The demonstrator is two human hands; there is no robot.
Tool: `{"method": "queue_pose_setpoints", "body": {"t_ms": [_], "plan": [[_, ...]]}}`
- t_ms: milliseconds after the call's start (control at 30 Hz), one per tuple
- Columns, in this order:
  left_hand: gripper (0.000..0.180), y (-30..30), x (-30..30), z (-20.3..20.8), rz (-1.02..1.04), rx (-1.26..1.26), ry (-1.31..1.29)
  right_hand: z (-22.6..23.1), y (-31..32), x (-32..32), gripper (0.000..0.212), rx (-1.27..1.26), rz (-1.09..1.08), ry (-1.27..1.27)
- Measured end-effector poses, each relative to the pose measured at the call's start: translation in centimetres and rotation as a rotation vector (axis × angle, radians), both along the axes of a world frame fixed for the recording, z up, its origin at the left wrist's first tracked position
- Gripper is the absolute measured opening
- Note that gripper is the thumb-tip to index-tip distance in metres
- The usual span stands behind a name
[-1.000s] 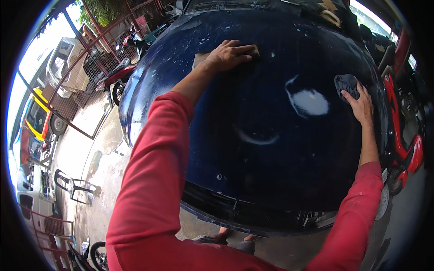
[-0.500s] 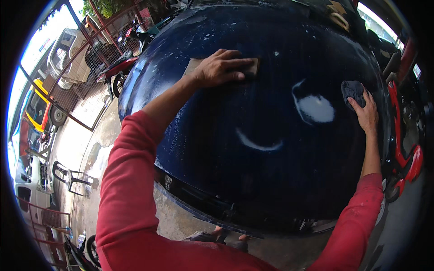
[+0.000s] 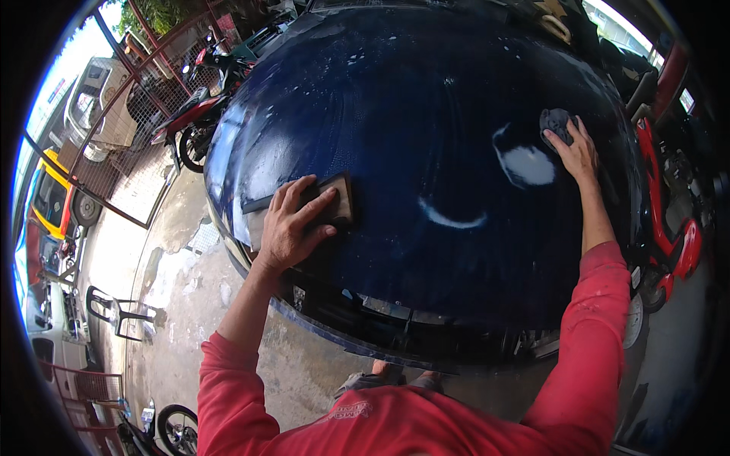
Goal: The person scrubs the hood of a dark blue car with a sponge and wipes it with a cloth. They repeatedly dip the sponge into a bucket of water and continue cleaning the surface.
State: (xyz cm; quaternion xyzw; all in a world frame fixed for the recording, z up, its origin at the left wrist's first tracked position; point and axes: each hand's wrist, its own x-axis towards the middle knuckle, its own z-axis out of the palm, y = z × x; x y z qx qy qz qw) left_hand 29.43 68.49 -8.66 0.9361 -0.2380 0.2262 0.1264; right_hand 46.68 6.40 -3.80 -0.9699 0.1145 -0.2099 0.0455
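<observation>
Head view: left hand point(image 3: 290, 232), gripping flat brown block point(image 3: 341, 201), slid to frame left, reaching another blue hood point(image 3: 395, 254) patch; right hand point(image 3: 579, 156) grips crumpled grey cloth point(image 3: 556, 125).

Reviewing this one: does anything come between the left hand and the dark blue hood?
Yes. A flat brown pad lies beneath the left hand, between it and the hood. Nothing else visible intervenes; the dark grey cloth is well to the side, in the right hand.
</observation>
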Motion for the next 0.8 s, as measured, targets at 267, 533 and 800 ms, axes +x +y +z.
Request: {"method": "queue_pose_setpoints", "body": {"t_ms": [267, 533, 800], "plan": [[0.057, 1.4, 5.6, -0.1, 0.232, -0.105, -0.048, -5.0, 33.1, -13.7, 0.059, 0.026, 1.022, -0.171], [0.060, 4.2, 7.7, -2.6, 0.538, -0.047, -0.009, -7.8, 18.9, -38.2, 0.056, 0.154, 0.789, -0.198], [0.056, -17.5, -1.6, -3.7, 0.387, -0.010, -0.102, -13.8, -16.9, -54.3, 0.030, 0.460, -0.292, -0.517]]}}
